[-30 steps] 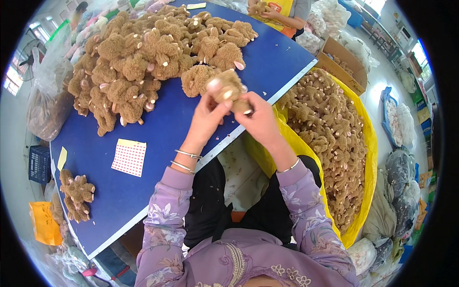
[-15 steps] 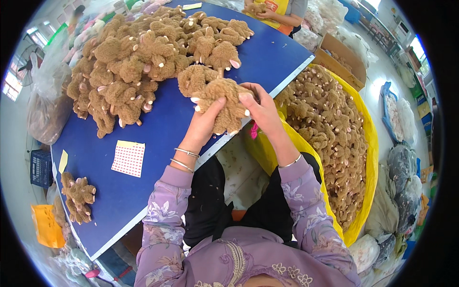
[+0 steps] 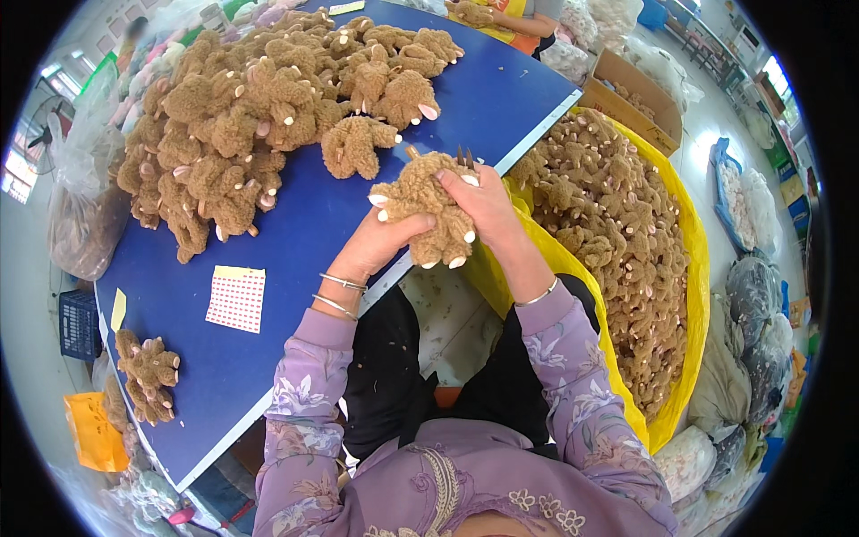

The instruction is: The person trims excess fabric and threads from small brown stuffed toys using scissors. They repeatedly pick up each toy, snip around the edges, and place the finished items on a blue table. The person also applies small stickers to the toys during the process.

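Note:
Both my hands hold a brown curly plush toy (image 3: 429, 201) with small white tips, just over the table's near edge. My left hand (image 3: 376, 240) is closed on its lower left side, thumb on top. My right hand (image 3: 488, 201) pinches its right side, and two dark pointed blades, apparently thread snips (image 3: 464, 157), stick up beyond those fingers; their handle is hidden. A single plush toy (image 3: 358, 146) lies just beyond my hands. Past it, a large heap of similar plush toys (image 3: 242, 116) covers the far left of the blue table (image 3: 309, 228).
At my right stands a yellow bag (image 3: 658, 438) full of plush toys, with a cardboard box (image 3: 631, 98) behind. A sheet of small red-marked labels (image 3: 236, 300) and a few toys (image 3: 146, 376) lie on the left. Across the table another person (image 3: 514, 22) holds a toy.
The held toy has been turned and drawn slightly nearer, apart from the toy behind it. Dark blade tips now show above my right hand; the pink thing below it is out of sight.

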`<state>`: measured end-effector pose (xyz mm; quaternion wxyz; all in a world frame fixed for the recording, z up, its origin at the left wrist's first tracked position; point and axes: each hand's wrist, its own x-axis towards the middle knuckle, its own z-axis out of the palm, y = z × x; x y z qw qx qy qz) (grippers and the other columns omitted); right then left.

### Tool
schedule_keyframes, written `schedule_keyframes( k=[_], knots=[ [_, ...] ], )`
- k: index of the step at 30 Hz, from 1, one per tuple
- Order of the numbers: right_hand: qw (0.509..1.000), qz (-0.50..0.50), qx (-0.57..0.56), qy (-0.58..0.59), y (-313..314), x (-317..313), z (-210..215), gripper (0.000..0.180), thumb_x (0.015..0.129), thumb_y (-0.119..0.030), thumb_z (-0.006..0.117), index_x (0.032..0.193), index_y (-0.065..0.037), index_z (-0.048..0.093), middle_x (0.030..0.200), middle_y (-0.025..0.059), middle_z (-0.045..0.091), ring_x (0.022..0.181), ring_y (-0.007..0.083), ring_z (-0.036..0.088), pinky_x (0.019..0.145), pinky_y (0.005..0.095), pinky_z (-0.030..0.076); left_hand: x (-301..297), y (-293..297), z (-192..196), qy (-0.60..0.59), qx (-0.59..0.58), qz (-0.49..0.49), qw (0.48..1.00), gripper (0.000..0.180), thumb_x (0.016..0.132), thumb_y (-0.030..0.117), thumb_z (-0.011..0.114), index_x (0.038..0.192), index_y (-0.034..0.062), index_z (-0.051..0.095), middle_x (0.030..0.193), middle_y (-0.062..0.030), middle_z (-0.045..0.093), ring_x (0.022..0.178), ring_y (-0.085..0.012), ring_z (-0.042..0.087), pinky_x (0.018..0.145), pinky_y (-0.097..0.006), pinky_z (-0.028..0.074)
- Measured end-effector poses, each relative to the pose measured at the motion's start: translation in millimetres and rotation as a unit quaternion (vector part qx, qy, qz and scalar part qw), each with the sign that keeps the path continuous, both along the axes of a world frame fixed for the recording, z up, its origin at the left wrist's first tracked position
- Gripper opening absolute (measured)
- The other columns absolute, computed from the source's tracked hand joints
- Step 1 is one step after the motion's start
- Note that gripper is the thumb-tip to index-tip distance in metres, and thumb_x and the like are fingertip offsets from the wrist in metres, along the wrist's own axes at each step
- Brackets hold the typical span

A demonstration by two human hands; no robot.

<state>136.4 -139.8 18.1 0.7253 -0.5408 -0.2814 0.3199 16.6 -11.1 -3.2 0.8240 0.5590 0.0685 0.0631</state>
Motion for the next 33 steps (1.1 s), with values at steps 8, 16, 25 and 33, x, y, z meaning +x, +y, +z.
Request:
schedule_keyframes(
  k=[8, 16, 25, 33],
  knots=[
    [0.990, -0.077, -0.014, -0.117, 8, -3, -14, 0.024, 0.091, -0.017, 0.062, 0.102, 0.004, 0.061, 0.092, 0.0055, 0.065, 0.082, 0.0080, 0.056, 0.074, 0.0263, 0.048, 4, -11, 8, 0.002, -0.048, 0.066, 0.997, 0.041, 0.086, 0.008, 0.063, 0.123, -0.0006, 0.050, 0.112, -0.0086, 0.061, 0.100, -0.0177, 0.061, 0.086, -0.033, 0.052],
    [0.978, -0.149, -0.011, -0.147, 2, 1, -11, 0.022, 0.092, -0.024, 0.059, 0.091, -0.003, 0.054, 0.078, -0.0029, 0.052, 0.068, 0.0034, 0.046, 0.059, 0.0196, 0.038, 12, -5, 6, -0.077, -0.095, 0.179, 0.976, 0.036, 0.090, 0.006, 0.059, 0.123, -0.0003, 0.048, 0.116, -0.0103, 0.058, 0.104, -0.0188, 0.060, 0.089, -0.033, 0.051],
    [0.995, -0.064, 0.048, -0.059, 2, -12, -6, 0.024, 0.090, -0.013, 0.062, 0.108, 0.002, 0.059, 0.095, 0.0016, 0.062, 0.085, 0.0070, 0.056, 0.075, 0.0246, 0.048, 5, -6, 1, -0.086, -0.123, 0.076, 0.986, 0.042, 0.088, 0.002, 0.062, 0.127, 0.0013, 0.046, 0.120, -0.0089, 0.057, 0.112, -0.0191, 0.056, 0.096, -0.033, 0.047],
    [0.995, -0.063, 0.057, -0.046, 2, -11, -7, 0.021, 0.092, -0.017, 0.062, 0.104, 0.000, 0.060, 0.092, -0.0014, 0.060, 0.081, 0.0058, 0.053, 0.073, 0.0238, 0.047, 0, -1, -2, -0.053, -0.102, 0.058, 0.992, 0.042, 0.084, -0.006, 0.057, 0.124, 0.0015, 0.048, 0.118, -0.0071, 0.057, 0.110, -0.0185, 0.056, 0.095, -0.032, 0.047]
  ],
)
